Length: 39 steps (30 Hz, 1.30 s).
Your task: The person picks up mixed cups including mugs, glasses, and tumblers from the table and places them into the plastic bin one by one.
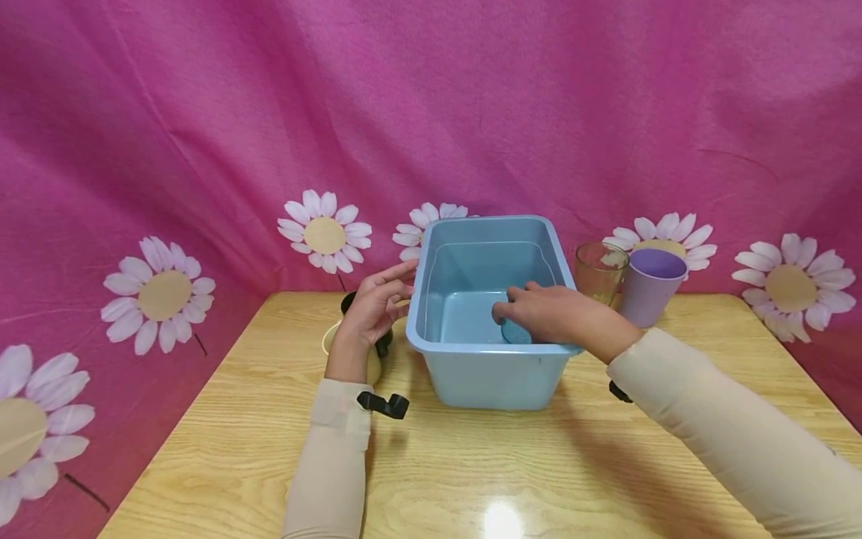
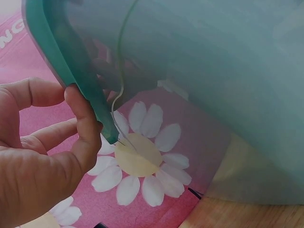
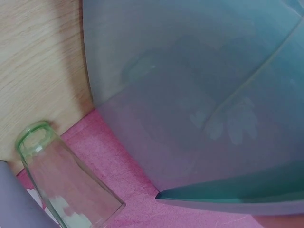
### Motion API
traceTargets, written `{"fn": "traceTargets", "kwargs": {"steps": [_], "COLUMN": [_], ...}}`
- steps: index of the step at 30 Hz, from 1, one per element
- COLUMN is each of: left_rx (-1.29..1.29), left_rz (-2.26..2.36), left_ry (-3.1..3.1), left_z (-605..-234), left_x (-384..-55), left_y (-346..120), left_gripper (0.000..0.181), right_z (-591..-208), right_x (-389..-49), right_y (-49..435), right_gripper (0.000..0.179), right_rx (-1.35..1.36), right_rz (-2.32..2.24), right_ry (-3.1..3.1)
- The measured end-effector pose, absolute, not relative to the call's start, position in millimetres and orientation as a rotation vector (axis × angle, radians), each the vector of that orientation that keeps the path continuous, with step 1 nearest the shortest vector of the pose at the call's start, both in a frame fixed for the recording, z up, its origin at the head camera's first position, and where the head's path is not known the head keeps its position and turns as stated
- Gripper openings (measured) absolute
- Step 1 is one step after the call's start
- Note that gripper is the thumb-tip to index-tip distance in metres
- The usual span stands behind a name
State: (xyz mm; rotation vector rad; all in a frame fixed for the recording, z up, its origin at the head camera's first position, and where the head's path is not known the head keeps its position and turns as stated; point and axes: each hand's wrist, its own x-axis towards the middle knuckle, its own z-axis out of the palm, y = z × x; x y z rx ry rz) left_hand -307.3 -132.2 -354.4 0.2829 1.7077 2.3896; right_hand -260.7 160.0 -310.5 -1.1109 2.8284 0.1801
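Note:
A light-blue plastic tub (image 1: 494, 378) stands upright on the table. At its left rim is my left hand (image 1: 373, 311), and in the left wrist view the thumb and a finger pinch that rim (image 2: 90, 90). My right hand (image 1: 548, 311) reaches over the right side into the tub. Its curled fingers hold a blue see-through glass (image 1: 517, 332) near the front wall. Most of the glass is hidden by the hand, and the right wrist view gives only dim shapes through the tub wall.
Right of the tub stand a clear greenish glass (image 1: 599, 273) and a purple cup (image 1: 652, 288). Partly behind my left wrist are a pale yellow cup (image 1: 373, 367) and a black object (image 1: 385, 343). A pink flowered cloth (image 1: 431, 105) hangs behind the wooden table (image 1: 438, 464).

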Motion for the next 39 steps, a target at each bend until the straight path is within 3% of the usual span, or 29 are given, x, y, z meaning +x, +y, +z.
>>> {"fn": "traceTargets", "kwargs": {"steps": [12, 39], "left_rx": [0.298, 0.303], "left_rz": [2.379, 2.380], "left_ry": [1.699, 1.702], "left_z": [-351.9, -354.1], "left_x": [-307.0, -306.5], "left_y": [-133.1, -134.8], "left_gripper": [0.054, 0.055], "right_z": [-305.4, -275.1], "right_x": [-261.5, -260.0], "right_y": [161.9, 172.8], "right_gripper": [0.052, 0.048], "right_rx": [-1.121, -1.290], "right_rz": [0.119, -0.044], "right_ry": [2.829, 3.004]}}
